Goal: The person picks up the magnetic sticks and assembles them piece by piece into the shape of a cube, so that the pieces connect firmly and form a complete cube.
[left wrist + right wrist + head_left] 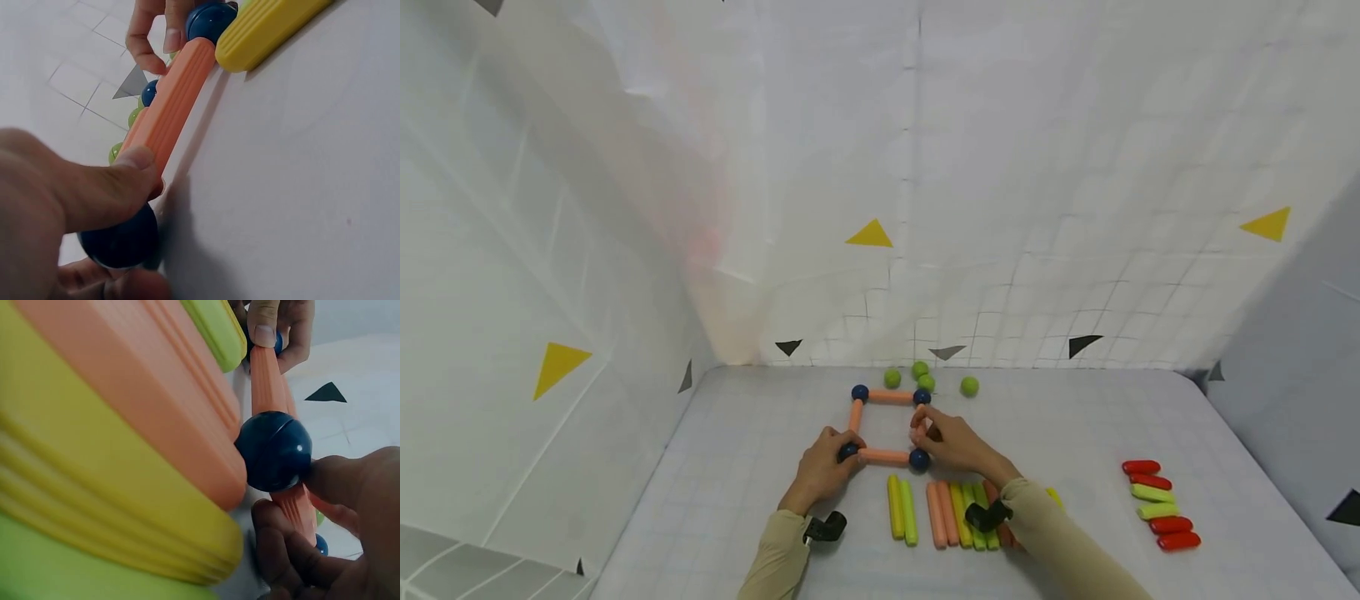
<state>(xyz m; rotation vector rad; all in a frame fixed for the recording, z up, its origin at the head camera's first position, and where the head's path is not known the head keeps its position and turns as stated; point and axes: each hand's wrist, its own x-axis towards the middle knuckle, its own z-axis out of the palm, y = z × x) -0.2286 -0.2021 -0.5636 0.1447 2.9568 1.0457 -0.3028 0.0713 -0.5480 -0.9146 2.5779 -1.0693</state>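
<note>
On the table lies a square made of orange sticks joined at the corners by dark blue balls. My left hand grips its near left corner: the thumb presses the end of the near orange stick, and the fingers curl round the blue ball. At the right side, my right hand pinches the right orange stick between thumb and fingers, close to the near right blue ball. The two far corner balls, one at the left and one at the right, are untouched.
Several green balls lie behind the square. In front is a row of yellow, green and orange sticks, partly hidden by my right forearm. Shorter red and green sticks lie at the right. White walls stand at the back and sides.
</note>
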